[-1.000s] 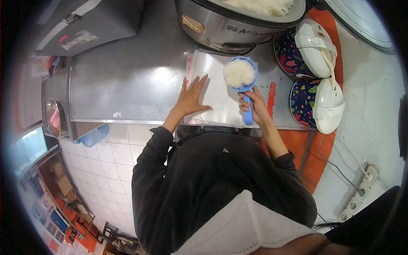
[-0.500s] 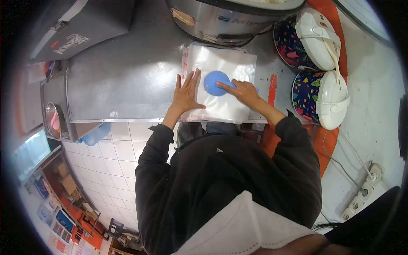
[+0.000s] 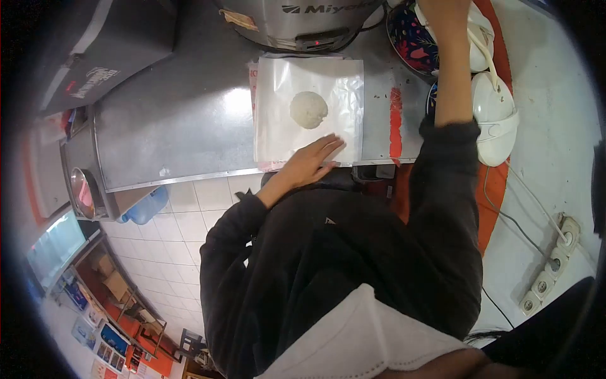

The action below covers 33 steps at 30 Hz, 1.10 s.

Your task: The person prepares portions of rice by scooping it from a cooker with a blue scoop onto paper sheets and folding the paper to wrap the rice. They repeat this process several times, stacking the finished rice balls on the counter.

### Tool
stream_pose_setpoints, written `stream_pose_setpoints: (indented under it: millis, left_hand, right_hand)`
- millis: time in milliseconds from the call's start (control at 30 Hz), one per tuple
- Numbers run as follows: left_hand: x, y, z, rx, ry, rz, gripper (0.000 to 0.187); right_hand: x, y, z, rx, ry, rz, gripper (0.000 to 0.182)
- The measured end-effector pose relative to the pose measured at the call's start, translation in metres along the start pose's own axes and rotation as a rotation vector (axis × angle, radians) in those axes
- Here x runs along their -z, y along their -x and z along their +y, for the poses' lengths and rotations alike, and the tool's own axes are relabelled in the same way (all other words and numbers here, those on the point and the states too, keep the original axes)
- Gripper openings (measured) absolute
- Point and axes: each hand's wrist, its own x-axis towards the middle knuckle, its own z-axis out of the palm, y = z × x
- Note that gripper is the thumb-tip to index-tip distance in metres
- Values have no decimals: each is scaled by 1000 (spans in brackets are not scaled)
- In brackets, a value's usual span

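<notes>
Metal surface (image 3: 177, 132), rice (image 3: 308, 110) on white paper (image 3: 343, 79), empty left hand (image 3: 309, 162) open on its edge, right hand (image 3: 445, 14) cropped, grip unclear

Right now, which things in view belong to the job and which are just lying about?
Seemingly in the job:
- rice
- paper by the left hand
- cooker, probably

Apparently just lying about:
- grey bag
- metal bowl
- blue container

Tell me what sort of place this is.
Probably a working kitchen, perhaps one where food is portioned: a flattened rice mound lies on white sheets, and a large cooker-like appliance stands on the metal counter.
</notes>
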Motion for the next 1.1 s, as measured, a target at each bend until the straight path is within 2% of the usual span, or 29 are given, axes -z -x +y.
stream_pose_setpoints:
  millis: [33,67,133,167,200,233,267,333,367,400,467,500,533,600,633,667,733,833,900,933,967,1000,1067,1100]
  left_hand:
    - [-17,-8,0,-29,-65,57,64]
    - [-35,-13,-1,-27,-65,53,64]
    - [-60,-18,0,273,-224,137,75]
    - [-57,-22,15,270,-257,9,79]
    - [-70,-17,20,200,87,-23,75]
    - [-63,-21,23,201,89,-22,75]
    - [-48,-28,30,175,327,-187,73]
    - [-14,-46,48,111,803,-506,68]
    - [-9,-49,52,74,1042,-670,67]
    - [-16,-45,48,79,1046,-670,67]
    - [-45,-31,30,220,-237,199,54]
    - [-47,-31,31,201,-320,194,46]
    - [-48,-31,33,201,-323,192,46]
    - [-37,-28,52,92,830,-409,42]
    - [-18,-34,65,115,989,-534,36]
    - [-8,-38,71,120,988,-540,36]
    - [6,-48,74,45,879,-439,29]
    - [33,-61,49,220,717,-60,21]
    - [48,-76,5,160,266,304,37]
    - [67,-91,-14,26,-32,397,44]
    - [82,-102,-30,36,-350,371,47]
    - [86,-104,-59,-36,-569,315,49]
    - [105,-106,-78,75,-715,-127,44]
    - [109,-110,-76,60,-718,-130,44]
  right_hand:
    - [3,-13,-9,-62,65,-323,40]
    - [-8,-15,-5,-66,63,-324,40]
    - [-37,-15,10,605,268,352,41]
    - [-42,15,21,464,133,178,18]
    - [-45,51,30,323,2,7,11]
    - [-53,67,13,437,-142,156,17]
    - [-62,82,-3,549,-287,306,23]
    - [-84,147,19,103,-248,-120,14]
    - [-102,165,37,22,-215,-195,16]
    - [-122,179,58,-64,-181,-269,19]
    - [-160,219,99,-62,-130,-282,19]
    - [-163,220,100,-55,-76,-291,20]
    - [-164,220,103,-57,-79,-289,20]
    - [-160,219,101,-418,-250,-516,18]
    - [-154,215,96,-427,-253,-516,18]
    - [-149,210,91,-483,-290,-494,18]
    - [-142,206,87,-538,-329,-462,18]
    - [-130,213,87,-515,-357,-427,16]
    - [-123,222,89,-439,-622,-375,12]
    - [-121,228,89,-443,-624,-373,12]
    - [-119,233,89,-520,-816,-376,11]
    - [-117,237,90,-595,-1008,-376,11]
    - [-114,242,94,-564,-937,-400,12]
    - [-111,239,93,-535,-866,-427,12]
